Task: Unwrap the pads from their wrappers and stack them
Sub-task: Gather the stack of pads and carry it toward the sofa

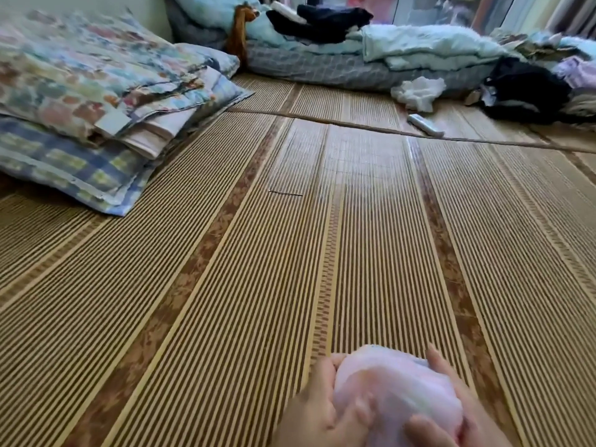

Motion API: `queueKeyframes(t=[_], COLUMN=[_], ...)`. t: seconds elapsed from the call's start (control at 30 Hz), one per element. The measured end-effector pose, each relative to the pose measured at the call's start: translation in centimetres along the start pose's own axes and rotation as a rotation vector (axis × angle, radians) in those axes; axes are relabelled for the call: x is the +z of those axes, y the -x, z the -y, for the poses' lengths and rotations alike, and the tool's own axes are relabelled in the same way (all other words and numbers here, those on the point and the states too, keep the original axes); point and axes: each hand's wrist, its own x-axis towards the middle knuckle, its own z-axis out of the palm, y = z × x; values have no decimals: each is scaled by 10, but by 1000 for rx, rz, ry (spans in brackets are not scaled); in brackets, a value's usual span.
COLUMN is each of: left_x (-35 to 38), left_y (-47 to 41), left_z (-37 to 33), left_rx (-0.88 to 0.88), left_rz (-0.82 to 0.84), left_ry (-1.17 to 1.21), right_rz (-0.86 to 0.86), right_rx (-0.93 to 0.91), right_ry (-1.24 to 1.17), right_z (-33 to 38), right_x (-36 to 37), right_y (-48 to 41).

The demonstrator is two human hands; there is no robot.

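Note:
At the bottom edge of the head view, both hands hold one pale pink wrapped pad point(396, 385) just above the striped straw mat point(225, 285). My left hand point(317, 408) grips its left side, fingers curled onto the wrapper. On the right side, my right hand point(467, 401) cups the pad, with the thumb pressed on the front. The wrapper looks soft and translucent and is closed around the pad. The lower part of both hands is cut off by the frame. No unwrapped pads or stack show in view.
Folded floral and checked bedding point(96, 101) lies at the left. Rumpled blue quilts and dark clothes point(371, 50) fill the back. A crumpled white cloth point(419, 91) and a small white tube point(425, 124) lie on the mat at the far right.

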Motion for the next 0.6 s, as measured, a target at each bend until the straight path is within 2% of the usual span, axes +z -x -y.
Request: queueKeyframes(t=[0.1,0.17,0.3,0.47,0.6], left_x=[-16,-36,-80,-147,-194], left_y=[-10,-12,-1,47,116], left_z=[-11,-26,-87,-221,-340], left_rx=[-49,-65,-36,31,81], left_rz=[-46,-103,-179,-235,-259], left_ry=[38,86,123,158,237], right_rz=[-8,6,39,12,90], right_rx=[45,66,63,19,-29], right_ry=[-58,6,-12,-19,-33], right_z=[17,58,134,294,442], right_x=[13,30,37,34,24], right_y=[-28,-39,-52,-27,20])
